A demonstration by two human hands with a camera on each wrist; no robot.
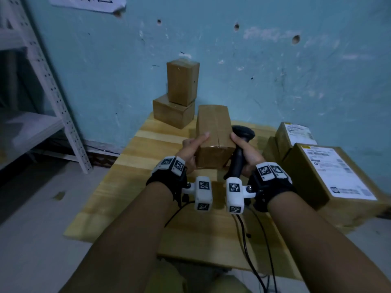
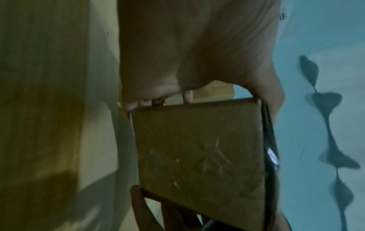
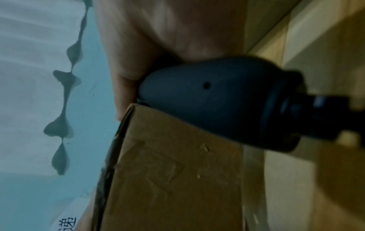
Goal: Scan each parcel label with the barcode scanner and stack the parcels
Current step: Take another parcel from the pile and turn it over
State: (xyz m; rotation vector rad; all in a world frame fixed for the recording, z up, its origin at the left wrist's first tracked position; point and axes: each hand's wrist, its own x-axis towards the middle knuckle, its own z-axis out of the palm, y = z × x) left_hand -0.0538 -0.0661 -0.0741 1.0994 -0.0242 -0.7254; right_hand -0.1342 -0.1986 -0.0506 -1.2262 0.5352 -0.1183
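A plain brown parcel [image 1: 213,134] is held over the middle of the wooden table [image 1: 135,187], tilted, taped seam up, with no label showing. My left hand [image 1: 191,149] grips its left side, thumb on top; in the left wrist view the fingers [image 2: 150,102] curl over the parcel's [image 2: 197,153] edge. My right hand [image 1: 245,151] grips the black barcode scanner [image 1: 241,144] by its handle, and its thumb touches the parcel's right edge. The scanner's head [image 3: 217,100] lies against the parcel [image 3: 173,171]. Two brown parcels are stacked at the back, one [image 1: 182,81] standing on another [image 1: 173,112].
Two labelled parcels lie at the table's right: a large near one [image 1: 330,172] and a smaller one [image 1: 296,134] behind it. A white metal shelf [image 1: 59,102] stands to the left. The blue wall is close behind. Black cables [image 1: 249,250] hang over the table's front edge.
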